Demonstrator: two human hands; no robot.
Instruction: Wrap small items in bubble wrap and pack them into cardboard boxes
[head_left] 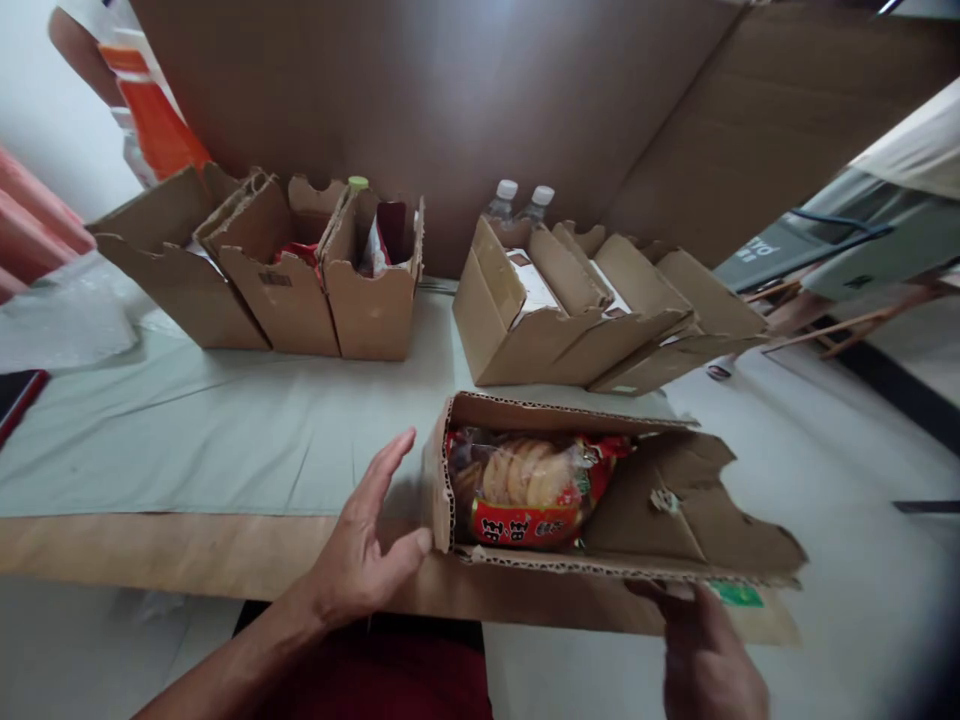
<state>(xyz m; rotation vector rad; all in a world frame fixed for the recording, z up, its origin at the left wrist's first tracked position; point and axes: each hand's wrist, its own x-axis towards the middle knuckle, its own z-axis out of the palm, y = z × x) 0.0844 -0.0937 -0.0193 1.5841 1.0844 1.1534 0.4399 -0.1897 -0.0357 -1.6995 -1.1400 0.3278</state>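
An open cardboard box [675,520] sits at the near edge of the table, its flaps spread to the right. Inside lies a red snack bag [529,490] of round rice crackers. My left hand [360,545] is flat and open against the box's left wall, thumb at its lower corner. My right hand [701,650] reaches up from below and its fingertips touch the box's near flap, next to a small green label [735,594].
Three open cardboard boxes [300,270] stand at the back left, and several more [585,310] at the back right with two water bottles [517,202] behind them. A large cardboard sheet [450,100] leans behind. Another person's arm [82,50] shows top left.
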